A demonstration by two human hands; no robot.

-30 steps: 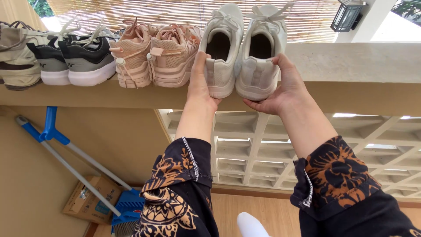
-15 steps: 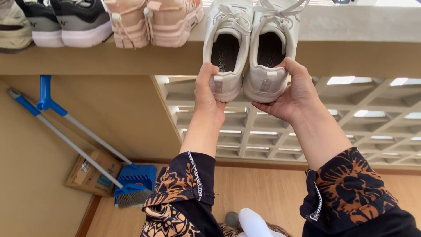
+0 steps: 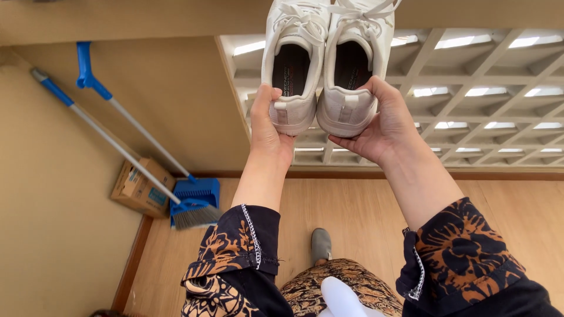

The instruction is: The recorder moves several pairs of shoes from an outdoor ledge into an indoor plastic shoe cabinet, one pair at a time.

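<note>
A pair of white lace-up sneakers is held side by side in the air, heels toward me, in front of a lattice wall. My left hand [image 3: 267, 126] grips the heel of the left white sneaker [image 3: 292, 58]. The heel of the right white sneaker [image 3: 351, 64] rests in my right hand [image 3: 382, 126], whose thumb presses the back of the heel. Both sleeves are dark with an orange floral pattern. The sneakers' toes are cut off by the top edge of the view.
A blue broom [image 3: 188, 214] and a blue dustpan [image 3: 197, 189] on long handles lean in the left corner beside a cardboard box [image 3: 141, 188]. Below is a wooden floor [image 3: 517, 205]. A grey slipper [image 3: 321, 243] shows near my patterned trousers. The beige wall [image 3: 53, 194] is at left.
Both hands have lifted the white sneakers off the ledge and brought them down and toward me. The view tilted down, so the ledge with the other shoes has left the frame.
</note>
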